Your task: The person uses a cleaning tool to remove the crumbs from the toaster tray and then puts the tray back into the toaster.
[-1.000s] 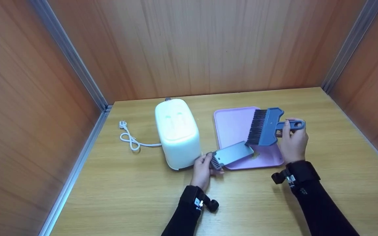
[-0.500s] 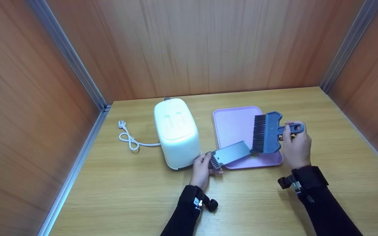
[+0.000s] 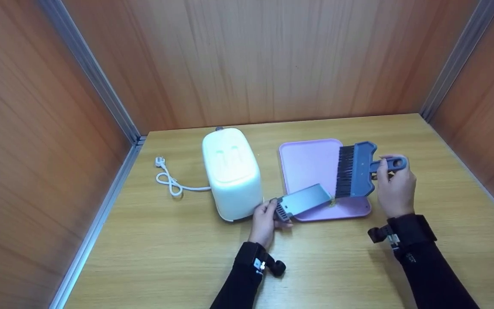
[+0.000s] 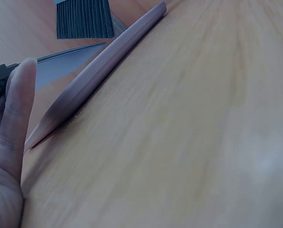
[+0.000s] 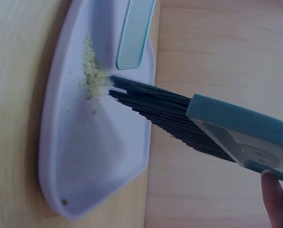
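My left hand [image 3: 264, 221] grips the slotted end of a small flat blue-grey dustpan [image 3: 306, 200], tilted over the near part of a lilac tray [image 3: 307, 159]. My right hand [image 3: 395, 193] holds a blue hand brush [image 3: 362, 169] by its handle, dark bristles [image 3: 344, 171] pointing left. In the right wrist view, yellowish crumbs [image 5: 92, 73] lie heaped on the tray, with the bristle tips right at the heap and the dustpan's front edge just beyond. The left wrist view shows the dustpan's thin edge above the tray rim [image 4: 98, 71].
Left of the tray stands a white toaster-like appliance [image 3: 232, 171], close beside my left hand. Its white cord and plug [image 3: 172, 182] lie looped on the wooden table [image 3: 178, 257]. Wood panels [image 3: 272, 60] enclose the back and both sides.
The brush has moved from over the dustpan's front edge toward me, then off to the right, uncovering the crumbs. My left hand and the dustpan stay in place.
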The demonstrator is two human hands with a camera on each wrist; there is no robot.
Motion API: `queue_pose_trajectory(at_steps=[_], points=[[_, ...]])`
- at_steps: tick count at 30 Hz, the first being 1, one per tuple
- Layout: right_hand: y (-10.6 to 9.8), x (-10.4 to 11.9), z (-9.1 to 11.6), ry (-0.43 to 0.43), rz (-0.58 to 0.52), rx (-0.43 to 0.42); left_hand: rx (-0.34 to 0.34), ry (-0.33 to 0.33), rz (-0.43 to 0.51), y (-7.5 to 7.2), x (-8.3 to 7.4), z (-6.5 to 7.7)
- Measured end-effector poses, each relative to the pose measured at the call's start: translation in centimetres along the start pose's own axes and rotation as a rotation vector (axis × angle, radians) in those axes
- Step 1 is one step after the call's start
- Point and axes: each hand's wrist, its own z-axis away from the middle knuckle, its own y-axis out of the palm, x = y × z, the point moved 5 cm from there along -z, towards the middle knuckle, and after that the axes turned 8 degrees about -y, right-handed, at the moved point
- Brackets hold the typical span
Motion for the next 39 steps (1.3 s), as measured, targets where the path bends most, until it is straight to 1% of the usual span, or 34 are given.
queue_pose_trajectory(at_steps=[4, 6, 8, 11, 14, 20, 25, 28, 35, 39], points=[[0.2, 0.3, -0.2, 0.008, -0.101, -0.067, -0.001, -0.001, 0.003, 0.0, 0.0, 0.0], [0.7, 0.4, -0.1, 0.031, -0.17, -0.076, 0.001, -0.003, 0.003, 0.0, 0.0, 0.0], [1.3, 0.5, 0.2, 0.054, -0.238, -0.066, 0.003, -0.003, 0.006, 0.1, 0.1, 0.1], [2.3, 0.4, 0.8, 0.077, -0.277, -0.014, 0.001, -0.007, 0.002, 0.1, 0.1, 0.1], [2.7, 0.3, 1.3, 0.065, -0.258, 0.024, -0.003, -0.015, 0.009, 0.1, 0.2, 0.2], [2.2, -0.1, 1.1, 0.01, -0.145, 0.065, -0.011, 0.0, 0.002, 0.0, 0.1, 0.0], [1.4, -0.4, 0.7, -0.003, -0.077, 0.069, 0.001, -0.007, -0.005, 0.0, 0.1, 0.0], [1.2, -0.5, 0.6, -0.015, -0.044, 0.077, -0.003, -0.012, 0.002, 0.0, 0.1, 0.0], [0.9, 0.0, 0.6, -0.085, -0.015, 0.045, 0.004, 0.008, -0.003, 0.1, 0.0, 0.0], [1.0, 0.2, 0.6, -0.104, -0.005, 0.047, 0.001, 0.011, -0.001, 0.1, 0.0, 0.1]])
